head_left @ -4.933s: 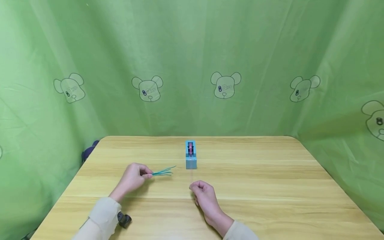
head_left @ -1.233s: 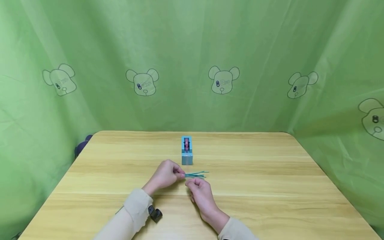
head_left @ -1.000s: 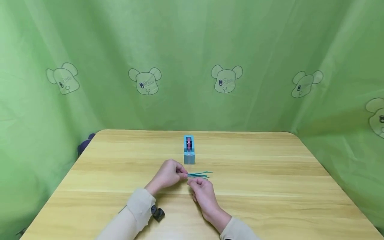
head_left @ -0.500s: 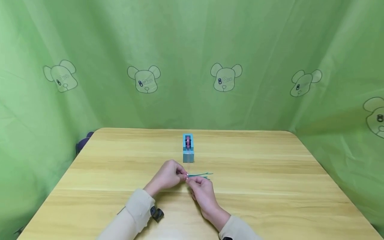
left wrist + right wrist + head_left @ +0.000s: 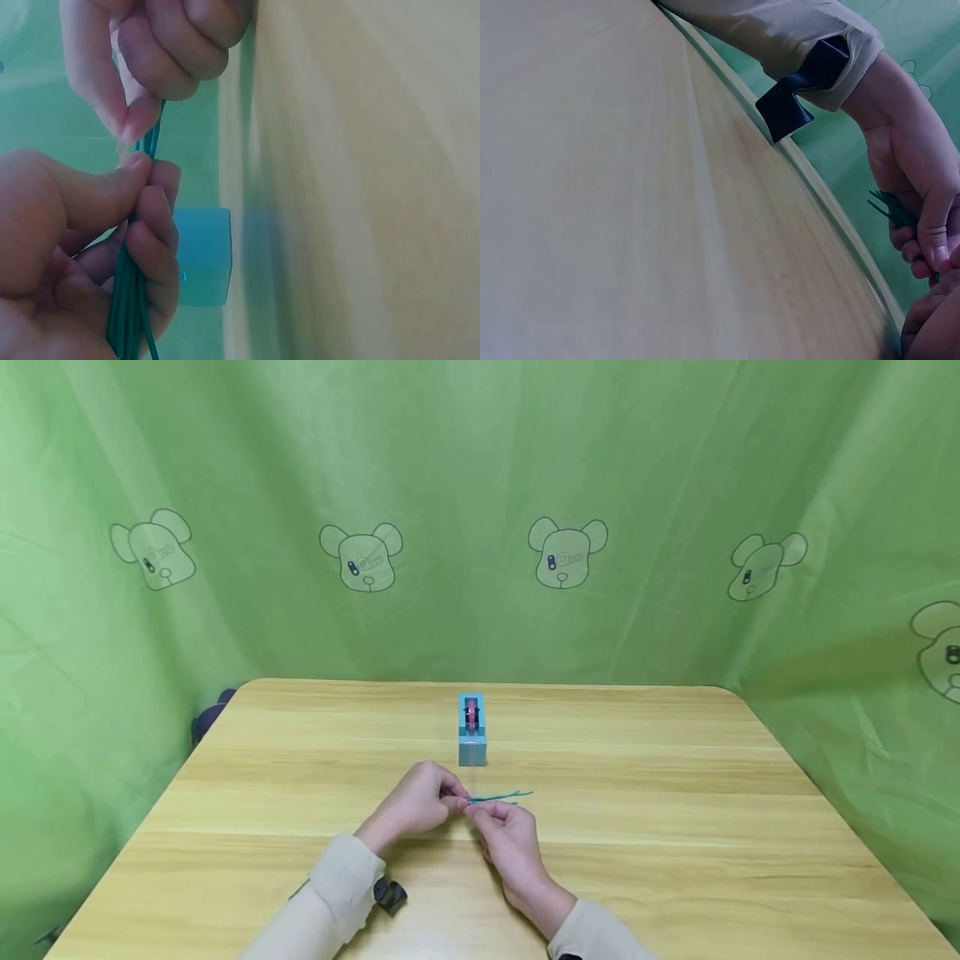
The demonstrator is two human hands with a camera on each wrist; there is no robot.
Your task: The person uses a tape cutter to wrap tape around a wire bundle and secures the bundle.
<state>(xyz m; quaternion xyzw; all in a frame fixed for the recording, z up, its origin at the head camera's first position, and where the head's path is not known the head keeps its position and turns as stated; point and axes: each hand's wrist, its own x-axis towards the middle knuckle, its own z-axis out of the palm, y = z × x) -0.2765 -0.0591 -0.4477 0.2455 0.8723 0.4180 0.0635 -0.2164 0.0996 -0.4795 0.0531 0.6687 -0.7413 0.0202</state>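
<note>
My left hand (image 5: 416,797) grips a bundle of thin green wires (image 5: 129,315); their free ends (image 5: 510,795) point right past the fingertips. Thumb and finger of my right hand (image 5: 513,852) pinch the end of a strip of clear tape (image 5: 472,779), right beside the left fingertips. That strip runs back to a blue tape dispenser (image 5: 472,752) with a pink roll (image 5: 471,714). In the left wrist view, the right fingertips meet the wires just above the left thumb. How the tape lies against the wires is hidden by the fingers.
The wooden table (image 5: 675,777) spreads around both hands. A green curtain (image 5: 465,635) printed with bear heads hangs behind and at both sides. A dark purple object (image 5: 210,718) shows beyond the table's left edge. A black camera mount (image 5: 390,895) sits at the left wrist.
Since the earliest frame, my left hand has carried the wires rightward to the right hand. During the last second, the right fingertips have come up against the bundle; the dispenser stays put.
</note>
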